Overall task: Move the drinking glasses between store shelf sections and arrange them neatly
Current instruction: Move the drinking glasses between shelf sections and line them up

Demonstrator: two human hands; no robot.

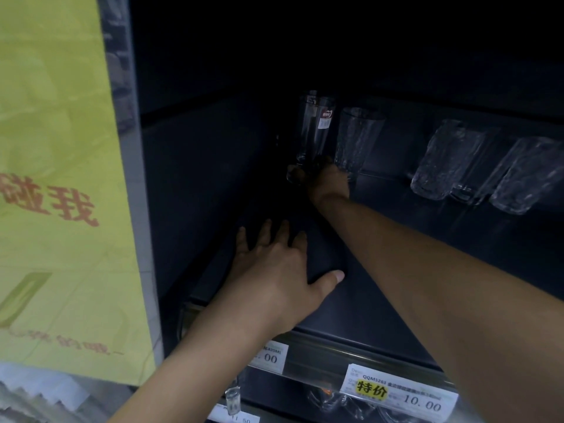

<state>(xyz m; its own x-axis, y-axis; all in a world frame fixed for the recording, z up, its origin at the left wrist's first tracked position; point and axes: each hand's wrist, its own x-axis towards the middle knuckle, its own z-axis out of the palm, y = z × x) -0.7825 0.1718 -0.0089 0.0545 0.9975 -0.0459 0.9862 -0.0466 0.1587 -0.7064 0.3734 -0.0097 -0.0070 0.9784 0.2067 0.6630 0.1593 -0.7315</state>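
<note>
Deep in a dark shelf (381, 319) my right hand (328, 181) grips the base of a tall clear glass (317, 129) that carries a red-and-white label; a second plain glass stands right behind it. A textured glass (355, 138) stands just to the right, touching or nearly touching my hand. Further right stand two more textured glasses (439, 160) (518, 175). My left hand (274, 270) lies flat on the shelf floor near the front, fingers spread, holding nothing.
A yellow-green poster (61, 178) with red characters covers the upright to the left. Price tags (399, 392) hang on the shelf's front rail (320, 352). More glassware (233, 399) shows on the shelf below. The shelf's left half is dark and bare.
</note>
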